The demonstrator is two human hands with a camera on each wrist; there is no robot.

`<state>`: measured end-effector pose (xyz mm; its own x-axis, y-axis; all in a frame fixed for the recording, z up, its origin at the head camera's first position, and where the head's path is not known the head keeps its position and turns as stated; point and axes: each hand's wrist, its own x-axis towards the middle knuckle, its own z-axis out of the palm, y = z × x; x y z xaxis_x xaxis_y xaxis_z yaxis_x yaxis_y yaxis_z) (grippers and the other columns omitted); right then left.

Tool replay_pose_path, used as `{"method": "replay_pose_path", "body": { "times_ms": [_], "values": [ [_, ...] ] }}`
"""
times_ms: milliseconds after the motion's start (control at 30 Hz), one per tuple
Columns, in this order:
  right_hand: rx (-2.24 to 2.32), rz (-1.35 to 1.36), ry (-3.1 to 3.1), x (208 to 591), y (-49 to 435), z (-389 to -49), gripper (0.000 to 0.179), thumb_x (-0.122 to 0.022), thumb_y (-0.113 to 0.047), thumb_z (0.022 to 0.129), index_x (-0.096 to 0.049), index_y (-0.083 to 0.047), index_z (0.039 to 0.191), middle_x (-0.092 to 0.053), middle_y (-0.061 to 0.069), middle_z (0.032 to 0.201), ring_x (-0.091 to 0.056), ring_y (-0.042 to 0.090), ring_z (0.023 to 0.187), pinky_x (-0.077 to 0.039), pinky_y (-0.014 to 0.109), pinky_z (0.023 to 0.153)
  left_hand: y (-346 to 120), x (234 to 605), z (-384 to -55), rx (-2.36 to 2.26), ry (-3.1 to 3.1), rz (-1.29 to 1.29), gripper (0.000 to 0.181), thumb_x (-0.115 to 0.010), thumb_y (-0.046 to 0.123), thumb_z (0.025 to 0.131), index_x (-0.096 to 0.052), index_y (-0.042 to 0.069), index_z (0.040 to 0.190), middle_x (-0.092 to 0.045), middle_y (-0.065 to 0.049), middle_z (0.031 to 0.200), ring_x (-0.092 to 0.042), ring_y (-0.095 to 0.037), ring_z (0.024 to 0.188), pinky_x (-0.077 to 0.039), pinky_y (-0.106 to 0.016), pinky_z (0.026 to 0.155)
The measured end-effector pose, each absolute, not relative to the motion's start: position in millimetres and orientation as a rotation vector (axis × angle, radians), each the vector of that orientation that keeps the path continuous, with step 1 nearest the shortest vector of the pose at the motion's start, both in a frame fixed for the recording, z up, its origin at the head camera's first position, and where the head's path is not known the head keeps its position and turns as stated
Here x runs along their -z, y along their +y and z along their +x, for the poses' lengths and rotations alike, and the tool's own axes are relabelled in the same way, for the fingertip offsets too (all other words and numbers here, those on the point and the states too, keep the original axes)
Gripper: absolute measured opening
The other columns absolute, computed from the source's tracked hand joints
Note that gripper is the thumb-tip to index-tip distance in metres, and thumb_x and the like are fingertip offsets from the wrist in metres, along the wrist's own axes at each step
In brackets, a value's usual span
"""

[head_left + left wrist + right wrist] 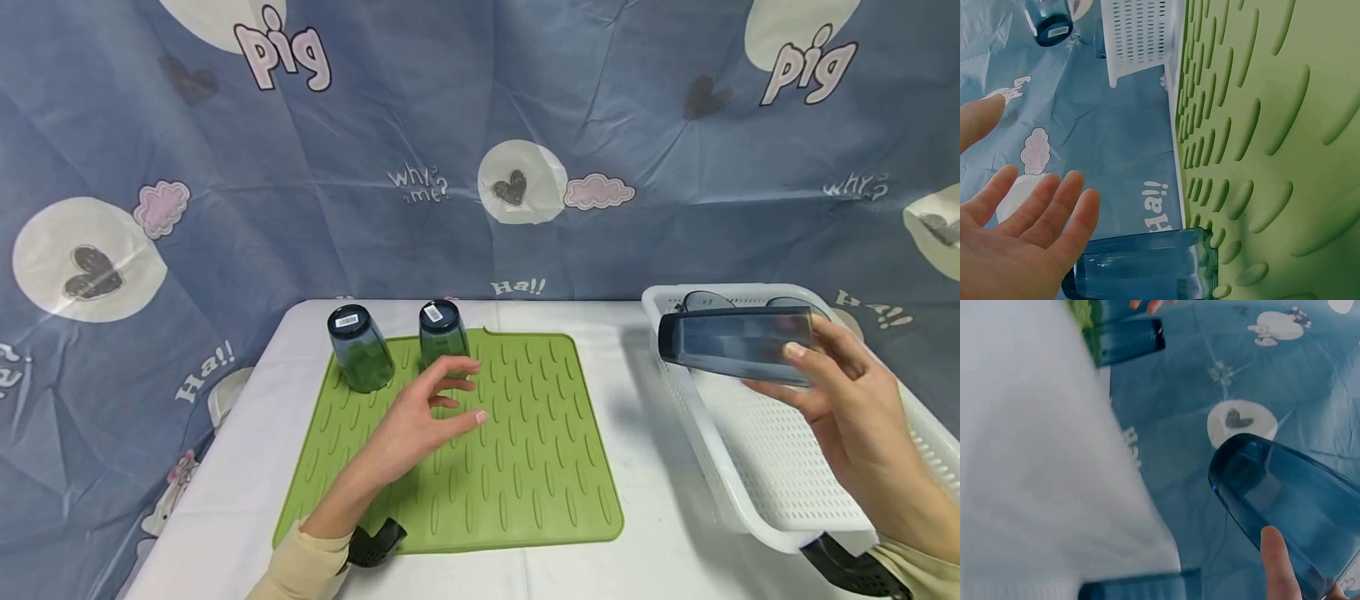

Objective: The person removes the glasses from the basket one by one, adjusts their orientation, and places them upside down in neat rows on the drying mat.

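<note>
My right hand (862, 408) grips a blue glass tumbler (738, 343) near its rim end, above the white basket (708, 467). The tumbler lies nearly level, its thick base pointing left; in the right wrist view the thumb presses along the side of this tumbler (1291, 500). Over the green ridged mat (525, 450), my left hand (420, 425) holds nothing, fingers loosely bent and thumb apart. Beyond it, two blue tumblers stand upside down at the mat's back left: one at the corner (362, 350), the other (442, 333) partly hidden behind the left hand.
At the back of the basket, the rims of more glasses (708, 300) show, partly hidden by the held tumbler. A white cloth (637, 517) covers the table. Behind it hangs a blue printed curtain (420, 108).
</note>
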<state>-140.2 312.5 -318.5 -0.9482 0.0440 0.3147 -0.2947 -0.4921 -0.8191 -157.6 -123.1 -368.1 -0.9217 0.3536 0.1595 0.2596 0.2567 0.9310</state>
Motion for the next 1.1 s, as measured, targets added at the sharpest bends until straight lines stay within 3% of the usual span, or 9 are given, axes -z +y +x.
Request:
{"method": "replay_pose_path", "body": {
  "times_ms": [433, 667, 867, 1100],
  "values": [
    [-2.646, 0.447, -1.393, 317, 286, -140, 0.040, -0.036, 0.014, 0.097, -0.054, 0.005, 0.131, -0.055, 0.014, 0.128, -0.066, 0.027, 0.105, -0.053, 0.052, 0.081, -120, 365, -160, -1.805, 2.427, 0.634, 0.053, -0.077, 0.022, 0.087, -0.052, 0.026, 0.133, -0.053, 0.004, 0.133, -0.053, -0.019, 0.121, -0.047, -0.044, 0.098],
    [-2.631, 0.384, -1.485, 318, 272, -138, 0.039, -0.040, 0.009, 0.098, -0.051, 0.002, 0.135, -0.049, 0.013, 0.136, -0.063, 0.025, 0.111, -0.054, 0.050, 0.083, -114, 364, -162, -1.835, 2.397, 0.648, 0.053, -0.077, 0.021, 0.087, -0.052, 0.026, 0.134, -0.053, 0.004, 0.134, -0.053, -0.023, 0.123, -0.047, -0.046, 0.097],
    [-2.635, 0.345, -1.521, 321, 258, -137, 0.040, -0.042, 0.007, 0.098, -0.048, 0.000, 0.138, -0.045, 0.013, 0.139, -0.062, 0.025, 0.112, -0.054, 0.049, 0.085, -105, 361, -165, -1.883, 2.414, 0.638, 0.055, -0.078, 0.020, 0.086, -0.052, 0.028, 0.134, -0.053, 0.008, 0.135, -0.054, -0.017, 0.121, -0.049, -0.040, 0.095],
    [-2.644, 0.289, -1.537, 322, 242, -137, 0.039, -0.046, 0.004, 0.098, -0.047, -0.001, 0.137, -0.047, 0.013, 0.138, -0.061, 0.025, 0.113, -0.054, 0.049, 0.087, -92, 362, -175, -1.987, 2.333, 0.689, 0.060, -0.079, 0.014, 0.084, -0.050, 0.021, 0.136, -0.051, 0.002, 0.136, -0.053, -0.023, 0.123, -0.048, -0.046, 0.097]
  ]
}}
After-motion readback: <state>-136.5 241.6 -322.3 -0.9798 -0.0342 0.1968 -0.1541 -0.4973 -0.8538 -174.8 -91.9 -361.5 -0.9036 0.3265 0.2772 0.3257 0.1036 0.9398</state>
